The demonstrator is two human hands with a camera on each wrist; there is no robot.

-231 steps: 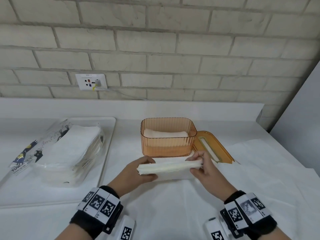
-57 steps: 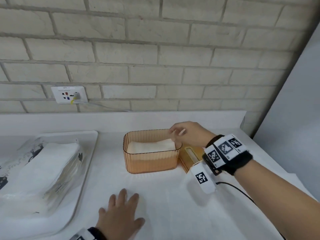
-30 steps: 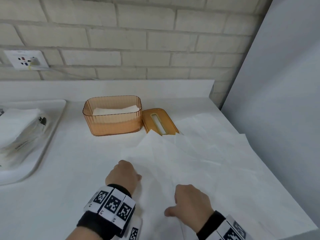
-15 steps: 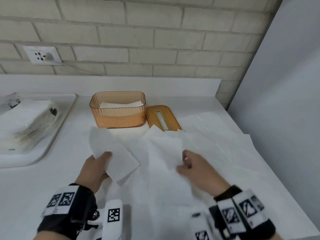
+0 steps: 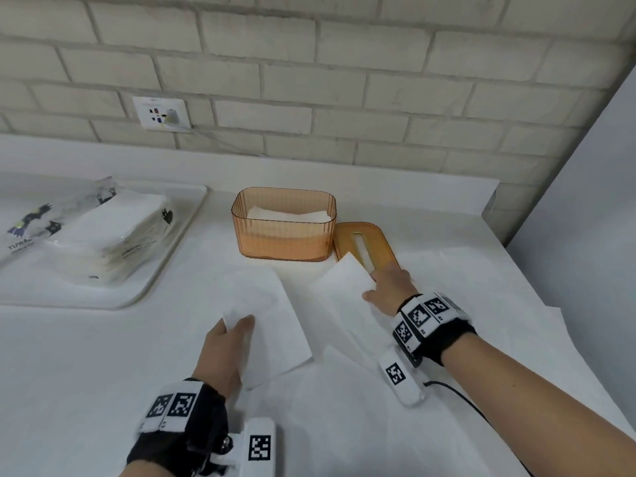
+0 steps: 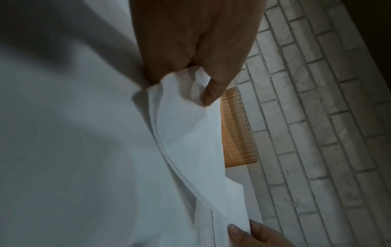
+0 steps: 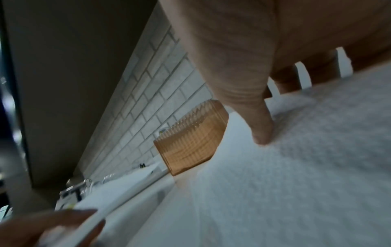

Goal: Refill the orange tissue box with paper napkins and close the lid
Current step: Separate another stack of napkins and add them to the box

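From the head view, the orange box (image 5: 284,224) stood open on the white desk (image 5: 86,356) near the far wall, a stack of napkins (image 5: 289,215) lying inside it below the rim. Its lid (image 5: 361,244) lay flat on the desk, touching the box's right side, slot up. The left hand (image 5: 225,349) pinched the near-left corner of a napkin (image 5: 265,321) between thumb and fingers, the sheet spread in front of the box. The right hand (image 5: 390,287) gripped the far edge of a second napkin (image 5: 339,287) just near the lid, the fingers curled round it. More loose sheets (image 5: 464,304) covered the right part of the desk. At the far left a tray (image 5: 165,270) carried an opened napkin pack (image 5: 103,235). A socket (image 5: 161,113) sat on the brick wall (image 5: 344,80). In the left wrist view, the thumb (image 6: 213,93) and fingers were clamped on the folded paper's corner, with the box (image 6: 237,130) beyond and the other hand (image 6: 253,235) at the bottom edge. In the right wrist view, the thumb (image 7: 260,127) pressed down on the paper while the fingers (image 7: 285,80) curled behind its edge; the box (image 7: 190,143) stood further off.
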